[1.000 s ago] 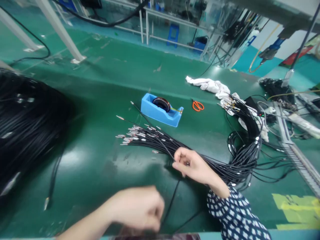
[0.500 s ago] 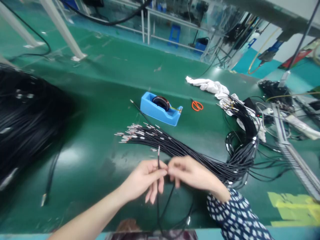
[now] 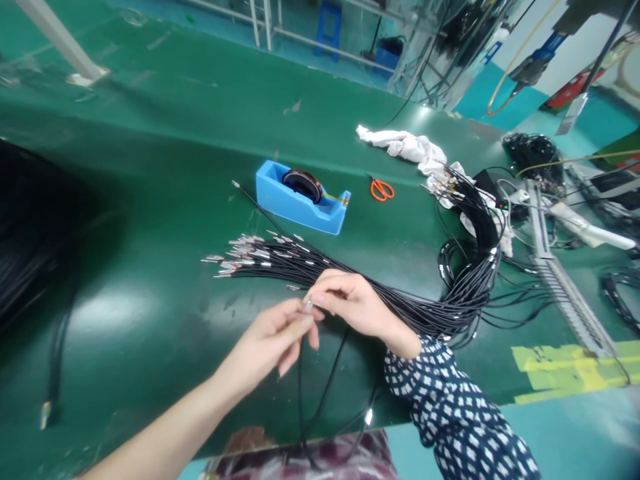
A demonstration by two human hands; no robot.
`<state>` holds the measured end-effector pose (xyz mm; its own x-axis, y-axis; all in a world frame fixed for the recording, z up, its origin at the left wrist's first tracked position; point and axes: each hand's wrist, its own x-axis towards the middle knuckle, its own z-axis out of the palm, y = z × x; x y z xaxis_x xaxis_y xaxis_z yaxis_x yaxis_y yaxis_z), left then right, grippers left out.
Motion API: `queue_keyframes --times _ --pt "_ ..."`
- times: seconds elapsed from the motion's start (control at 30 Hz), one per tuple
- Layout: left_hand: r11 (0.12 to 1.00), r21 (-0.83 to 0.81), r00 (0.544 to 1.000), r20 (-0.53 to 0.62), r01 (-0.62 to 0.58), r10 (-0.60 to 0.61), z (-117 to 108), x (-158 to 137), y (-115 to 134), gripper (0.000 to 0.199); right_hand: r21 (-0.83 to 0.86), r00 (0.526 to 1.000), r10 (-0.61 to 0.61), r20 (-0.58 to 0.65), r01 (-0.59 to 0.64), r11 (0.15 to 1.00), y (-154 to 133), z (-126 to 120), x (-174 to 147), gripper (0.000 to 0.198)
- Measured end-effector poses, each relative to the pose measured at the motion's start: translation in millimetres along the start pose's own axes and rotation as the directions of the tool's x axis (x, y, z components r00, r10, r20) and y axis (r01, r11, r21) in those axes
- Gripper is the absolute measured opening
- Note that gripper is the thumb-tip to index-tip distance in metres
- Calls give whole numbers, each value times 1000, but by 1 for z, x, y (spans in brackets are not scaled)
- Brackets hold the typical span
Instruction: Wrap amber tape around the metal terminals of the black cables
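My left hand (image 3: 280, 333) pinches a thin black cable (image 3: 300, 383) between thumb and fingers, close to one end. A small silvery tip (image 3: 309, 305) shows at the fingertips, where both hands meet. My right hand (image 3: 347, 300) is closed in a pinch on that end of the cable, and its fingers cover most of it. The rest of the cable hangs in loops below my hands. Just behind them lies a thick bundle of black cables (image 3: 400, 305) with silvery stripped ends pointing left.
A blue tape dispenser (image 3: 300, 210) holding a dark roll stands beyond the bundle. Orange-handled scissors (image 3: 383, 191) lie to its right. White cloth (image 3: 413, 147) and a grey metal trunking strip (image 3: 570, 300) are on the right. A dark cable heap (image 3: 30, 233) lies at left.
My right hand has moved from beside the left thumb up to the cable's end, covering the tip that stood exposed. The view has shifted slightly, so the things on the table appear higher and farther left.
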<state>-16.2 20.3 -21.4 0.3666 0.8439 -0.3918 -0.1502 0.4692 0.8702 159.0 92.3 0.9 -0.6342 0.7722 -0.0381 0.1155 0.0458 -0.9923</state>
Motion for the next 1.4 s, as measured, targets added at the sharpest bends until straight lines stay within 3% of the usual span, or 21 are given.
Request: queue_keyframes --times 0.13,0.3,0.37,0.4,0.47,0.53,0.63,0.73,0.93,1.17,1.4 --pt "992 -122 1000 2 30 -30 -2 0 5 26 -105 997 -63 36 66 992 -3 -1 -1 19" --pt "993 -114 998 -64 10 -17 1 4 2 27 -137 993 -31 111 46 990 -5 -6 3 22" --pt "994 -110 996 -88 6 -15 1 6 -1 27 -187 998 -5 64 17 982 -4 -20 13 24" --pt "994 -108 995 -94 9 -19 1 7 -3 27 -248 1000 -9 -19 4 969 -4 -31 22 25" --pt "994 -104 995 -94 15 -25 -1 8 -5 28 -420 965 -88 -247 -25 907 -6 -59 43 25" --pt "995 -103 996 -88 14 -23 -2 10 -6 28 -596 914 -187 -360 -71 800 -10 -87 67 23" --pt "995 -102 996 -87 13 -22 -4 11 -6 29 -784 945 -182 -272 -108 611 -18 -116 98 21" --pt "994 -107 996 -84 20 -29 -5 12 -5 30 -837 983 -79 -165 -97 538 -24 -125 117 18" --pt "993 -119 997 -73 21 -30 -6 14 -7 31 -782 994 100 -48 -100 615 -31 -131 138 12" --pt "991 -131 996 -76 29 -39 -5 14 -4 31 -727 979 183 -91 -191 660 -41 -140 133 20" --pt "990 -137 997 -64 40 -49 -5 14 -3 30 -679 959 259 -114 -266 684 -32 -151 122 24"
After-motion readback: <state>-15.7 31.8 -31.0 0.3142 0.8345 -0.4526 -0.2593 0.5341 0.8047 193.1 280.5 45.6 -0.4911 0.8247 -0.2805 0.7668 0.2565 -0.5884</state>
